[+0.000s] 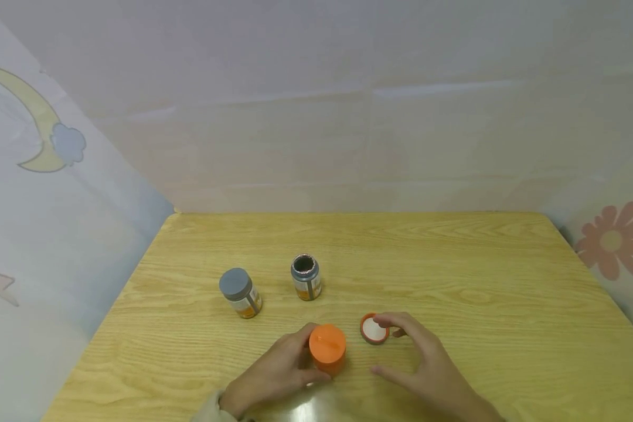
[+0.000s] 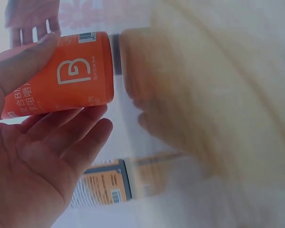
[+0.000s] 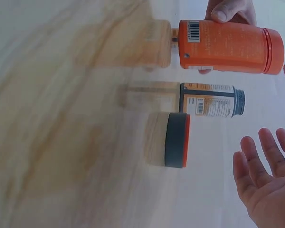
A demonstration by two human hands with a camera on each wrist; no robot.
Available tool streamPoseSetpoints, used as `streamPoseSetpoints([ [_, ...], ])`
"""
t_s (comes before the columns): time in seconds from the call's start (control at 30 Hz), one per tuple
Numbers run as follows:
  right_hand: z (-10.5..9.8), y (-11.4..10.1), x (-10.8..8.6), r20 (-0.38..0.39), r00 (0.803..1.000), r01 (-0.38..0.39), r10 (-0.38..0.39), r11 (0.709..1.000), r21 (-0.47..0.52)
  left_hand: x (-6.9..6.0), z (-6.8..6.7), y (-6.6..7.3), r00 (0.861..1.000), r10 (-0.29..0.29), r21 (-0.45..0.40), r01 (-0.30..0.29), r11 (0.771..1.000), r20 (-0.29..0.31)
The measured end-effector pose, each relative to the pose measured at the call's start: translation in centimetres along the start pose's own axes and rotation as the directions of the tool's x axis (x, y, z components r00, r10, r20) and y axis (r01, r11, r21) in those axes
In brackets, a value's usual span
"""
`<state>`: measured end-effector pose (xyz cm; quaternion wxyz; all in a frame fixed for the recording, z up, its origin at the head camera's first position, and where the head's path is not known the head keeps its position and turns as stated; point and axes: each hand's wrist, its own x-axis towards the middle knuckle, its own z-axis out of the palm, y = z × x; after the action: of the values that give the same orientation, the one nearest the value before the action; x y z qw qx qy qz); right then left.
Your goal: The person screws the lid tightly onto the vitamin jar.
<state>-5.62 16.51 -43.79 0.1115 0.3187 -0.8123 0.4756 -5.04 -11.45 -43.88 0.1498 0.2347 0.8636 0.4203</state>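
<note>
An orange bottle (image 1: 328, 346) with its orange cap on stands upright in my left hand (image 1: 276, 369), whose thumb and fingers curl round its side. In the left wrist view, a narrow gap shows between the bottle's (image 2: 80, 71) base and its reflection on the tabletop. My right hand (image 1: 427, 363) hovers to the right, fingers spread apart and nothing in them. Beside its fingertips lies a grey lid (image 1: 374, 329), inside up, with an orange rim and white liner. The right wrist view catches this lid (image 3: 176, 140) edge-on, left of the right hand (image 3: 270, 185).
Behind the bottle, an uncapped grey jar (image 1: 306, 278) stands with its dark mouth upward. Another grey jar (image 1: 241, 293), lid on, stands farther left. The glossy wooden table (image 1: 453, 264) meets a pale wall covering (image 1: 348, 146) at the back.
</note>
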Motion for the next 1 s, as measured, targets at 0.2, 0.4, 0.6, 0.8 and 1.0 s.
streamPoseSetpoints([
  [0.2, -0.4, 0.8, 0.1, 0.012, 0.998, -0.063, 0.063, 0.998, 0.01, -0.1, -0.8, -0.6, 0.998, -0.038, -0.026, 0.037, 0.999, -0.051],
  [0.4, -0.5, 1.6, 0.2, 0.003, 1.0, -0.029, 0.029, 1.0, 0.009, -0.3, -1.4, -1.3, 0.992, -0.064, -0.047, 0.059, 0.997, -0.106],
  [0.6, -0.7, 2.3, 0.3, 0.012, 0.998, -0.068, 0.069, 0.997, -0.027, -0.4, -2.2, -1.8, 0.984, -0.097, -0.046, 0.091, 0.995, -0.148],
  [0.8, -0.8, 2.8, 0.4, 0.02, 0.996, -0.091, 0.092, 0.995, -0.04, -0.4, -2.8, -2.3, 0.969, -0.13, -0.024, 0.128, 0.992, -0.209],
  [1.0, -0.8, 3.2, 0.4, 0.029, 0.993, -0.109, 0.111, 0.993, -0.054, -0.4, -3.3, -2.5, 0.945, -0.16, -0.007, 0.165, 0.986, -0.285],
])
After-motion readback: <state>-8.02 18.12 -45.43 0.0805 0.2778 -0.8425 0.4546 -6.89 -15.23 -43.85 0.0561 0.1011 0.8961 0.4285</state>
